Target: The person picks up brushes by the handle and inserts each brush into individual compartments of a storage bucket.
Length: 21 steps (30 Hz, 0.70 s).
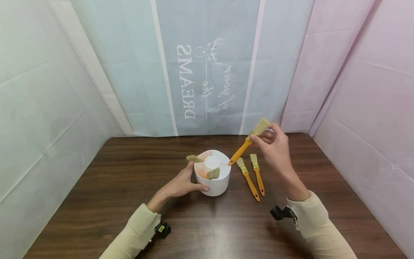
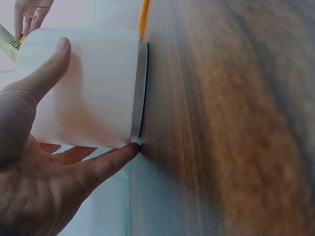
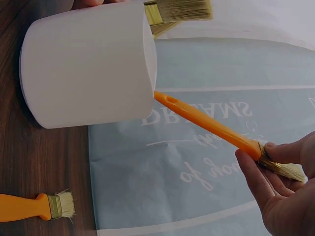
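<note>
A white round divided container [image 1: 216, 187] stands on the table, with a raised ring in its middle. My left hand [image 1: 181, 184] grips its left side, thumb on the near wall and fingers around the far side. Two paintbrushes stand in it bristles up, one leaning left [image 1: 194, 158] and one at the front [image 1: 213, 173]. My right hand [image 1: 275, 149] pinches another paintbrush [image 3: 206, 121] by its metal ferrule, bristles up. Its orange handle slants down, the tip right at the container's right rim.
Two more paintbrushes with orange handles, a left one [image 1: 250, 183] and a right one [image 1: 258, 177], lie on the dark wooden table [image 1: 106, 201] right of the container, bristles pointing away. A printed cloth [image 1: 207, 122] hangs behind the table, with pale cloth walls at both sides.
</note>
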Each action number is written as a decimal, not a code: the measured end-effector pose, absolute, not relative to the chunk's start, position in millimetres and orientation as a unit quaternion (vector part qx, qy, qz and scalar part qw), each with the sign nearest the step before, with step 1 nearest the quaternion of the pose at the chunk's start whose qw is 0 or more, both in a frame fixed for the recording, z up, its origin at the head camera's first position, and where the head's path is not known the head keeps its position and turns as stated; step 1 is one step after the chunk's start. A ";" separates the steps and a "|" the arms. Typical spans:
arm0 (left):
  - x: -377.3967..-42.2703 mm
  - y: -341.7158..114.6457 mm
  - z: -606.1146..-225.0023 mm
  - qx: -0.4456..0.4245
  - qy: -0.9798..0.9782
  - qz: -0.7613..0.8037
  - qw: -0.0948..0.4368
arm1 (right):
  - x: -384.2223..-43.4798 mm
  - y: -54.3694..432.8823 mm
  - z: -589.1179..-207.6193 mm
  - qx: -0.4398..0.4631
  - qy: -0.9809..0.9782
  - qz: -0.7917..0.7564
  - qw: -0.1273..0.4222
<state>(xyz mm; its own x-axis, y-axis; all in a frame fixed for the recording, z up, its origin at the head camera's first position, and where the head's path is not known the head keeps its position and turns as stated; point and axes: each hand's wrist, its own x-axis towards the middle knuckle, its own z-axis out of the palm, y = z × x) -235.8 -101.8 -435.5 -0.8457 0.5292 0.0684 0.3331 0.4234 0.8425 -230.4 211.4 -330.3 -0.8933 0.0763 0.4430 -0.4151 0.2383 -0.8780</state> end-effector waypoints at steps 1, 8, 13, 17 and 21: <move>-235.9 -101.8 -435.6 0.258 0.837 0.471 0.104 | -230.4 210.8 -330.7 0.113 -0.761 0.605 0.204; -235.3 -102.1 -434.3 0.254 0.840 0.469 0.106 | -228.8 207.3 -332.1 0.122 -0.784 0.569 0.217; -234.5 -101.7 -432.4 0.251 0.840 0.468 0.109 | -228.7 206.2 -332.1 0.119 -0.796 0.555 0.210; -234.8 -101.9 -432.7 0.256 0.837 0.471 0.108 | -228.4 206.1 -331.3 0.127 -0.791 0.566 0.196; -235.7 -102.3 -434.1 0.260 0.834 0.474 0.108 | -228.2 206.4 -330.5 0.132 -0.789 0.571 0.184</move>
